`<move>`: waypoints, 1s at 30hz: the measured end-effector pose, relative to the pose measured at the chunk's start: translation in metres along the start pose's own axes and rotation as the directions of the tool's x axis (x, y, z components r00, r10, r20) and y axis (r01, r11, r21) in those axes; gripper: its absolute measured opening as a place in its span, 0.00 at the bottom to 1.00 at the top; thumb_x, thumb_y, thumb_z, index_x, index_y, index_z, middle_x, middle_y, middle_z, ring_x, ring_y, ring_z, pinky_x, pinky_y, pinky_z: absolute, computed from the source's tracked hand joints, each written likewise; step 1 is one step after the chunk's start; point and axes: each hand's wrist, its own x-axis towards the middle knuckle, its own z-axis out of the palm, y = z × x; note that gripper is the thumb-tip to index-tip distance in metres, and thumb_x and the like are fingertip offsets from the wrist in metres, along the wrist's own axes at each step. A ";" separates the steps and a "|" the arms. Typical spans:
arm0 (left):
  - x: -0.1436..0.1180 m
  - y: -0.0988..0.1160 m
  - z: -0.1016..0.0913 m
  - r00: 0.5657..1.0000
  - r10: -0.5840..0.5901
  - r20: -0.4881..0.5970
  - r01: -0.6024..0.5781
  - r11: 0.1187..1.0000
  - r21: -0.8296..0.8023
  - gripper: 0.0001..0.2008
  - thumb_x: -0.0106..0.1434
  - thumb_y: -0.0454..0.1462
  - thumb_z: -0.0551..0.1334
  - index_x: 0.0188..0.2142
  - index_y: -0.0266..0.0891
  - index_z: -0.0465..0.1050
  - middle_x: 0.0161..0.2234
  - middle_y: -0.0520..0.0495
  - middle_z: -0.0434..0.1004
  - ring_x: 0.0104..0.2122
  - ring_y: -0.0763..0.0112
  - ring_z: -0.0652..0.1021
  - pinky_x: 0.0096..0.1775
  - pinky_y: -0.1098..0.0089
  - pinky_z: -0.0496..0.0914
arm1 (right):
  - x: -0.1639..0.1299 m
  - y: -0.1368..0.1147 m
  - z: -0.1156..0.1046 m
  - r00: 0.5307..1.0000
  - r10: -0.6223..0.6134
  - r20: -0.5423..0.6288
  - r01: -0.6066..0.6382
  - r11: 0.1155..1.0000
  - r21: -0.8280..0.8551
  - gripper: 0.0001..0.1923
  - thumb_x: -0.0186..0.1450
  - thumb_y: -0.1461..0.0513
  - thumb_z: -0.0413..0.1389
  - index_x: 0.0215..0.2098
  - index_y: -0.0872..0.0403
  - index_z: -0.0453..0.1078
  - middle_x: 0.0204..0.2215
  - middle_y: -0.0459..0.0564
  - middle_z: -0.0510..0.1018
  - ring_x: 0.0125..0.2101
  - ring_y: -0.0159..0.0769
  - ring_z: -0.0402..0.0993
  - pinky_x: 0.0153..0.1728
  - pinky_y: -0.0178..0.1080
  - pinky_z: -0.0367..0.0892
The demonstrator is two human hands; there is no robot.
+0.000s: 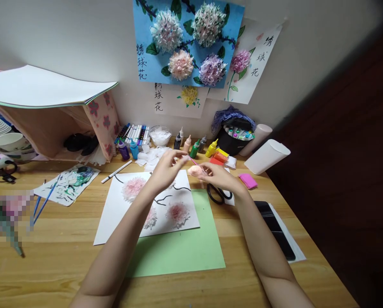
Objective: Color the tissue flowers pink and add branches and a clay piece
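Over the far edge of the white sheet (114, 214), my left hand (169, 170) has its thumb and fingers drawn together around something small and whitish. A thin pink stick (193, 161) slants from these fingertips to my right hand (217, 174). The fingers of my right hand are closed on a pale pink rounded lump (195, 171), partly hidden by them. Fluffy pink paper flowers (178, 214) and dark painted branches lie on the white sheet, partly covered by my left forearm. Beneath it lies a green sheet (185, 252). Black-handled scissors (215, 194) rest below my right hand.
Paint bottles (194, 149), markers (136, 134) and a bowl of white paper bits (160, 136) line the wall. To the left lie a paint-smeared sheet (72, 186) and brushes (48, 194); to the right, a pink block (248, 181) and dark phone-like slab (271, 226).
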 end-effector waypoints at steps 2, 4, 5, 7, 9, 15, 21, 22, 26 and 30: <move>-0.001 -0.008 0.006 0.994 0.050 0.096 -0.068 0.979 0.191 0.23 0.54 0.44 0.65 0.48 0.42 0.71 0.48 0.43 0.71 0.49 0.59 0.68 0.48 0.62 0.62 | -0.004 -0.007 -0.005 0.999 -0.035 -0.022 0.039 0.976 0.217 0.17 0.61 0.56 0.55 0.46 0.56 0.70 0.43 0.54 0.77 0.41 0.39 0.72 0.41 0.40 0.66; -0.002 -0.015 0.012 0.980 0.035 0.197 -0.084 0.965 0.248 0.27 0.51 0.45 0.67 0.50 0.42 0.70 0.49 0.42 0.72 0.48 0.57 0.69 0.48 0.61 0.62 | -0.006 -0.012 -0.007 0.999 -0.040 -0.032 0.049 0.926 0.375 0.17 0.61 0.54 0.56 0.43 0.57 0.71 0.42 0.54 0.77 0.39 0.37 0.73 0.39 0.40 0.68; -0.002 -0.018 0.014 0.973 0.015 0.231 -0.073 0.967 0.243 0.25 0.51 0.45 0.67 0.48 0.41 0.72 0.47 0.42 0.74 0.46 0.58 0.70 0.46 0.62 0.63 | -0.006 -0.014 -0.007 0.999 -0.027 -0.045 0.044 0.902 0.429 0.17 0.60 0.54 0.56 0.42 0.57 0.71 0.40 0.54 0.77 0.36 0.36 0.74 0.37 0.39 0.69; -0.001 -0.021 0.018 0.963 -0.026 0.267 -0.032 0.977 0.210 0.18 0.54 0.46 0.64 0.43 0.40 0.74 0.42 0.43 0.77 0.40 0.61 0.73 0.43 0.64 0.64 | -0.006 -0.017 -0.007 0.996 0.019 -0.092 0.030 0.869 0.495 0.17 0.59 0.53 0.57 0.40 0.58 0.71 0.36 0.52 0.77 0.31 0.33 0.73 0.34 0.38 0.69; 0.001 -0.021 0.019 0.960 -0.052 0.273 0.007 0.986 0.166 0.15 0.57 0.45 0.61 0.39 0.39 0.75 0.39 0.44 0.77 0.37 0.63 0.73 0.41 0.65 0.65 | -0.007 -0.020 -0.009 0.985 0.052 -0.165 0.046 0.842 0.538 0.17 0.58 0.53 0.58 0.39 0.57 0.71 0.34 0.51 0.77 0.30 0.32 0.72 0.32 0.37 0.70; 0.005 -0.003 0.010 0.916 -0.053 0.397 0.099 0.991 -0.095 0.12 0.60 0.42 0.59 0.37 0.37 0.75 0.36 0.44 0.77 0.40 0.65 0.74 0.43 0.67 0.65 | -0.017 -0.028 -0.021 0.924 -0.060 -0.378 0.250 0.843 0.476 0.09 0.57 0.58 0.61 0.33 0.54 0.71 0.38 0.49 0.74 0.38 0.35 0.73 0.36 0.37 0.69; 0.003 0.006 0.006 0.912 -0.021 0.409 0.035 0.999 -0.025 0.10 0.58 0.41 0.61 0.32 0.36 0.76 0.33 0.46 0.75 0.34 0.70 0.71 0.39 0.71 0.63 | -0.025 -0.033 -0.027 0.872 -0.233 -0.430 0.326 0.933 0.155 0.04 0.60 0.61 0.58 0.33 0.52 0.75 0.37 0.50 0.74 0.43 0.37 0.71 0.41 0.39 0.67; 0.003 0.006 0.006 0.910 -0.017 0.414 0.036 0.999 -0.038 0.10 0.58 0.41 0.61 0.32 0.37 0.76 0.33 0.46 0.75 0.34 0.70 0.71 0.38 0.72 0.63 | -0.026 -0.034 -0.028 0.863 -0.258 -0.434 0.343 0.930 0.129 0.04 0.60 0.62 0.58 0.32 0.52 0.74 0.37 0.50 0.74 0.42 0.38 0.71 0.43 0.40 0.67; 0.002 0.006 0.008 0.908 -0.020 0.419 0.064 0.994 -0.091 0.11 0.57 0.41 0.62 0.36 0.37 0.77 0.32 0.46 0.75 0.32 0.71 0.71 0.35 0.73 0.63 | -0.031 -0.036 -0.029 0.837 -0.311 -0.451 0.392 0.915 0.098 0.02 0.58 0.64 0.59 0.29 0.52 0.70 0.35 0.49 0.75 0.40 0.38 0.72 0.42 0.41 0.68; 0.002 0.006 0.008 0.894 0.000 0.448 0.084 0.982 -0.167 0.12 0.57 0.41 0.63 0.38 0.37 0.76 0.33 0.47 0.75 0.32 0.72 0.71 0.34 0.74 0.63 | -0.034 -0.039 -0.029 0.844 -0.321 -0.429 0.382 0.922 0.061 0.03 0.60 0.65 0.56 0.31 0.51 0.72 0.35 0.48 0.78 0.40 0.38 0.73 0.43 0.42 0.67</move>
